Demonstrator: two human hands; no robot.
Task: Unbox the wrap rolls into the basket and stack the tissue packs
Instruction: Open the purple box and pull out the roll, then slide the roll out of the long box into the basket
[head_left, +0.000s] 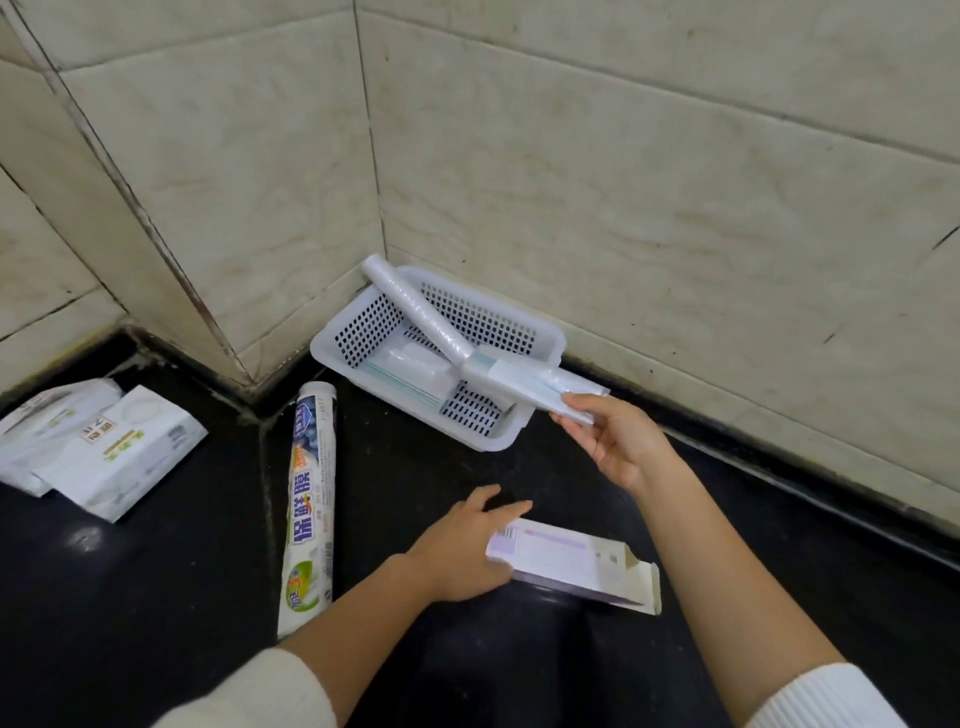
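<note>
Your right hand (613, 441) pinches the near end of a wrap roll (524, 382), fingers closed on it; the roll's far end reaches over the white basket (540, 338) in the tiled corner. Another bare roll (415, 312) leans across the basket, its top end on the back rim. Your left hand (462, 551) lies on the dark table, fingers spread and loosely around the end of the open purple box (571, 564), which lies flat just beside it. A boxed wrap roll (309, 499) lies left of that hand, apart from it. The tissue packs (88, 441) sit well to the left, overlapping loosely.
</note>
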